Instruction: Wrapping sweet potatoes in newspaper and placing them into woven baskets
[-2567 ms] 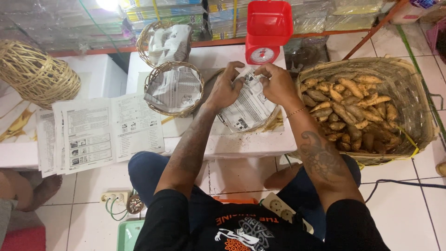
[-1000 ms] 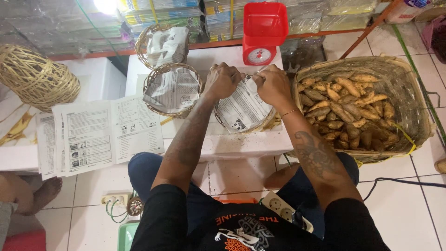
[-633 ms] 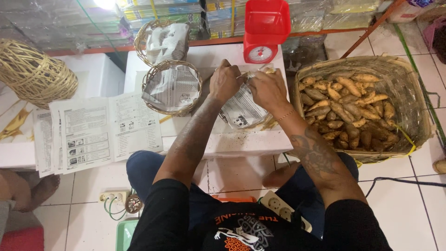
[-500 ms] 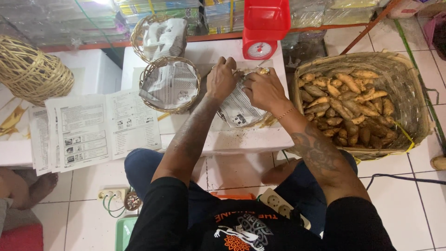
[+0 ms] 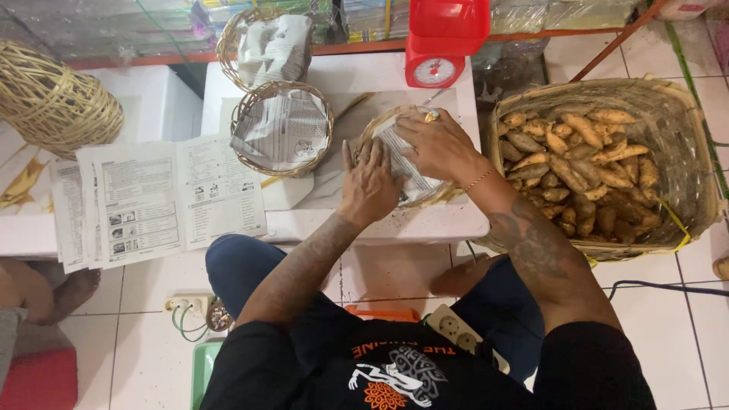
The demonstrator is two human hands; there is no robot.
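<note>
In front of me, on the low white table (image 5: 319,216), there is a small woven basket (image 5: 380,130) with a sheet of printed paper (image 5: 406,163) inside it. Both my hands are on this paper. My left hand (image 5: 370,182) lies flat with the palm down and the fingers spread, pressing the paper at the near left side of the basket; it closes on nothing. My right hand (image 5: 437,144) is also flat on the paper, over the far right part of the basket, fingers stretched toward the rim. I cannot tell if its fingertips pinch an edge of the paper, because the hand hides them.

Just left of this basket stands a second basket (image 5: 281,129), already lined with the same kind of paper, and behind that one a third basket (image 5: 266,45) with crumpled paper in it. A red kitchen scale (image 5: 444,38) stands at the far edge of the table, near my right hand. On the floor to my right is a large square wicker basket (image 5: 687,163) full of sweet potatoes (image 5: 585,175). At the left, open newspaper sheets (image 5: 152,201) lie over the table edge, and farther left an upturned wicker basket (image 5: 53,99) rests on its side.
</note>
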